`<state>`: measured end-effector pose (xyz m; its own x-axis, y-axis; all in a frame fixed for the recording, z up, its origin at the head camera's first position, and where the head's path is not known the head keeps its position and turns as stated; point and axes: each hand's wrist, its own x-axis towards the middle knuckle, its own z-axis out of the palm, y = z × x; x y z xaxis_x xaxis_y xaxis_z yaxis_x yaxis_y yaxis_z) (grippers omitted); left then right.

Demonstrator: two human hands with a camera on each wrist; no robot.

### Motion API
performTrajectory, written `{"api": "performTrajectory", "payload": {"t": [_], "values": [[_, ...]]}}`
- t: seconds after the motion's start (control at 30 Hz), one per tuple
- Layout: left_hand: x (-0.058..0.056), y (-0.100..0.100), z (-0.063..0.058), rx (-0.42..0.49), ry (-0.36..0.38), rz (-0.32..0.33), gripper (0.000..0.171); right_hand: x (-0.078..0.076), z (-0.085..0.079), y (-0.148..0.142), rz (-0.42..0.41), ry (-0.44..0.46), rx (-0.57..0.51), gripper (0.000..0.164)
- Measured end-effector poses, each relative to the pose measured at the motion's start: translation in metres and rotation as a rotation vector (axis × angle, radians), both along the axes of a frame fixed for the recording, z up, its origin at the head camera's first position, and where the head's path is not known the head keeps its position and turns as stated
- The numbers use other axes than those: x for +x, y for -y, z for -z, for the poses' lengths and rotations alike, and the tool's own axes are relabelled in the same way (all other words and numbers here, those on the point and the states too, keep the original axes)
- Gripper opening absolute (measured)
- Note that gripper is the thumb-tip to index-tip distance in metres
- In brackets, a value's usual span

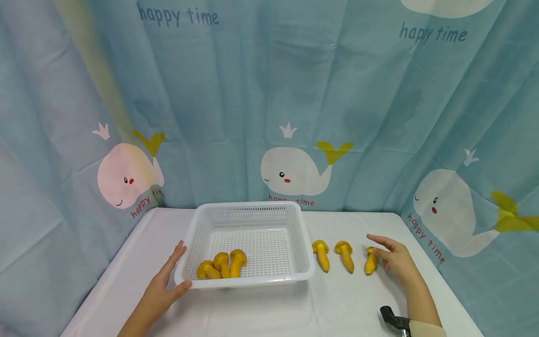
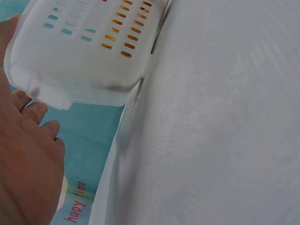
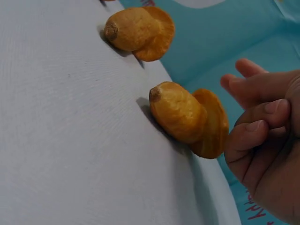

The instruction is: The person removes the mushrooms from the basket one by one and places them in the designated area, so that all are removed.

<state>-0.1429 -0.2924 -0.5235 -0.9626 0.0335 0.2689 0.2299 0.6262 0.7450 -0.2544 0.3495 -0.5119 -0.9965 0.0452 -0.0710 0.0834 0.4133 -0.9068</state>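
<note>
Mushroom (image 1: 370,265), yellow and the rightmost in a row of three, lay on the white-covered worktop (image 1: 345,304), stem toward me, its cap right at my right grip (image 1: 397,262). I had that grip spread between thumb and forefinger, the forefinger reaching past the cap; whether I touched the cap, I could not tell. To its left lay the middle mushroom (image 1: 346,257), then the left mushroom (image 1: 322,258), near the right side of the white basket (image 1: 252,281). Inside, three more mushrooms (image 1: 236,263) huddled by the near wall, toward the left. My left grip (image 1: 162,285) was spread at the basket's left side, thumb by the near corner. Behind hung a blue whale-print curtain (image 1: 236,93).
</note>
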Motion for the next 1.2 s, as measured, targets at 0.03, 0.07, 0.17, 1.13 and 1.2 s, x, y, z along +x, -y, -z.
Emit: {"api": "performTrajectory", "payload": {"t": [0.03,0.07,0.17,1.13,1.2], "values": [[0.000,0.000,0.000,0.004,-0.001,0.003,0.089,0.000,-0.001,0.000,0.002,0.000,0.010,0.046],[0.000,0.000,0.001,0.008,-0.004,0.006,0.089,0.000,-0.003,0.000,0.001,0.001,0.018,0.046],[0.000,0.000,0.001,0.011,-0.007,0.007,0.088,0.002,-0.008,0.000,-0.003,-0.006,0.033,0.046],[0.000,0.001,-0.001,0.025,0.019,0.013,0.088,0.033,-0.091,0.090,-0.120,-0.219,-0.038,0.036],[0.000,0.001,-0.003,0.026,0.025,0.014,0.088,0.032,-0.094,0.098,-0.131,-0.242,-0.050,0.036]]}}
